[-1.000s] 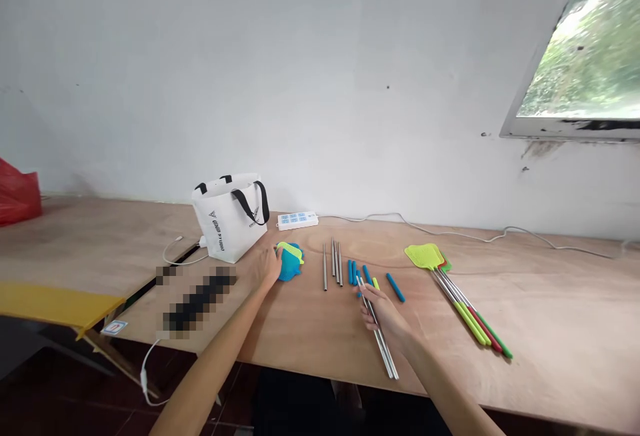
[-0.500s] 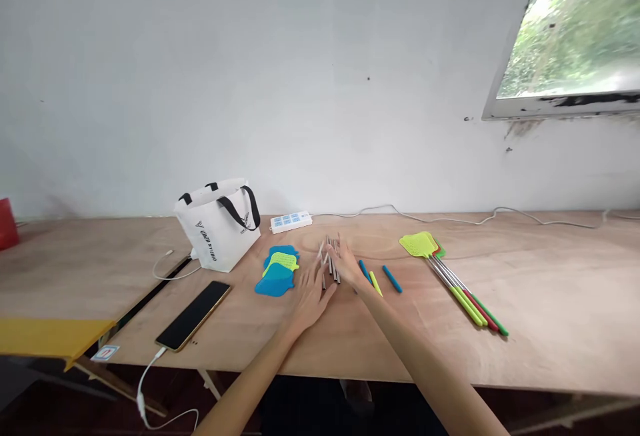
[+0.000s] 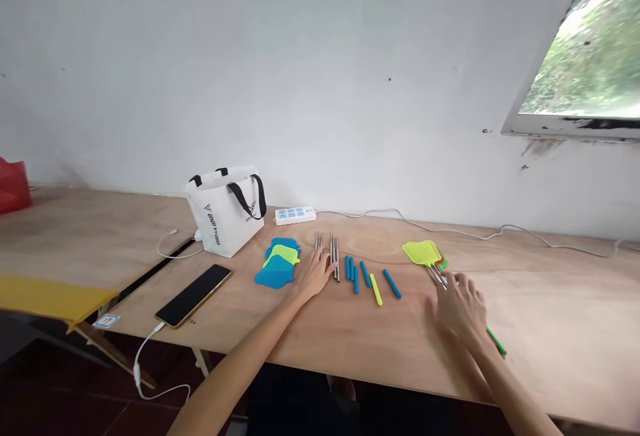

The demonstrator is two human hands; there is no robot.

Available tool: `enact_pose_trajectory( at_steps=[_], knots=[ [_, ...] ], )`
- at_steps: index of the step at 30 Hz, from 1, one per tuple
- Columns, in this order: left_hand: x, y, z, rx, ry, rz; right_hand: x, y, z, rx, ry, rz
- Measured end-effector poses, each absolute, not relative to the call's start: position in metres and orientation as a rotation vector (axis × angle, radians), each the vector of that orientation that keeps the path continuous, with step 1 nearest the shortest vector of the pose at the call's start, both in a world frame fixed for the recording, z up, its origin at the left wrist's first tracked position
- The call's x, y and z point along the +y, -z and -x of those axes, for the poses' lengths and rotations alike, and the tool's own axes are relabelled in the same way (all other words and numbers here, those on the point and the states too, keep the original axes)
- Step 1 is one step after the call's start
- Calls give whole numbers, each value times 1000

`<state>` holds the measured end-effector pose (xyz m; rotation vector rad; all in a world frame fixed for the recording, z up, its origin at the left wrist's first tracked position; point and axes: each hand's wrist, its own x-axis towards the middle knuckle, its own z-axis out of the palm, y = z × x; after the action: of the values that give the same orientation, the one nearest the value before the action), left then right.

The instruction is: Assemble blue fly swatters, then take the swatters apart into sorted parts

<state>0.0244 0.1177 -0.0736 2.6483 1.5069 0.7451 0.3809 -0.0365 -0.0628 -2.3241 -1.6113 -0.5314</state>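
Observation:
My left hand (image 3: 316, 275) lies on the table with fingers stretched over several thin metal rods (image 3: 335, 256); its thumb reaches toward the right-hand group. Over to the right, my right hand (image 3: 461, 304) is curled down around the shafts of several fly swatters (image 3: 421, 253), whose yellow, red and green heads overlap. It hides most of their handles; a green handle end (image 3: 497, 341) shows past the wrist. Between my hands are several blue handle sleeves (image 3: 393, 283) and a yellow sleeve (image 3: 376, 289). Loose blue swatter heads (image 3: 275, 273) and a yellow swatter head (image 3: 286, 255) lie left of my left hand.
A white tote bag (image 3: 227, 216) with black handles stands at the back left. In front of it lies a charging phone (image 3: 194, 295). A power strip (image 3: 295, 215) sits near the wall, its cord (image 3: 425, 228) running right. The table's front edge is near my forearms.
My right hand has left the metal rods and moved right onto the fly swatters. My left hand stays by the rods, which now lie in two groups. The view has turned slightly.

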Motion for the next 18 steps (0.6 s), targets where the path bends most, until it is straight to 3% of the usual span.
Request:
enact_pose_trajectory(
  at_steps=[6, 18],
  knots=[
    [127, 66, -46, 1424, -775, -2659, -44, 72, -380, -1667, 620, 2571],
    [129, 80, -49, 1324, -774, -2639, -22, 63, -372, -1682, 423, 2655]
  ],
)
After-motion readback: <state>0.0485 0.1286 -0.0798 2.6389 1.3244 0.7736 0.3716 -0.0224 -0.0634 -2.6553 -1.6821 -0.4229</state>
